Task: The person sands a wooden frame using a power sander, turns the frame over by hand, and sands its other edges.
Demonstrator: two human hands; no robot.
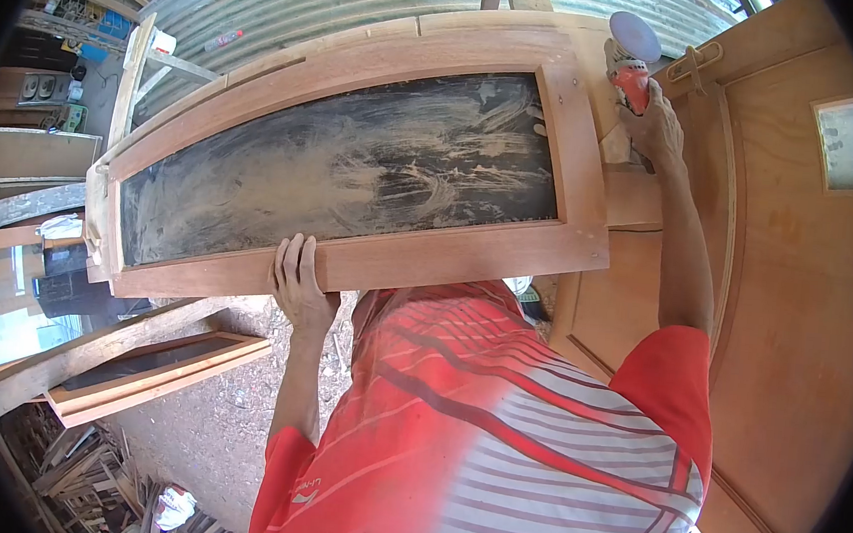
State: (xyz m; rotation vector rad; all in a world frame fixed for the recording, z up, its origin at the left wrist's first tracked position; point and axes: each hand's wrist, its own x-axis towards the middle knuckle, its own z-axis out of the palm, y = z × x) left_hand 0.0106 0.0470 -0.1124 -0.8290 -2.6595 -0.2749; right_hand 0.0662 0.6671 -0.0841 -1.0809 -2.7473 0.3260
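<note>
Right fingers [657, 100] grip the sander [632, 80] beside the frame [581, 158]; left fingers [294, 257] lie extended on its near rail [427, 254]; panel [355, 161] dust unwiped.

You wear a short-sleeved shirt [473, 441], bright red on the side of your left fingers [294, 258] and blending into pale grey with thin darker stripes [541, 466] on the side of your right fingers [652, 96]. Curved bands [465, 413] of red and maroon cross the front. The left sleeve [279, 480] and the right sleeve [673, 381], both red, end well back from the fingertips. A small pale logo [305, 496] with lettering marks the red side, well apart from your left fingers
</note>
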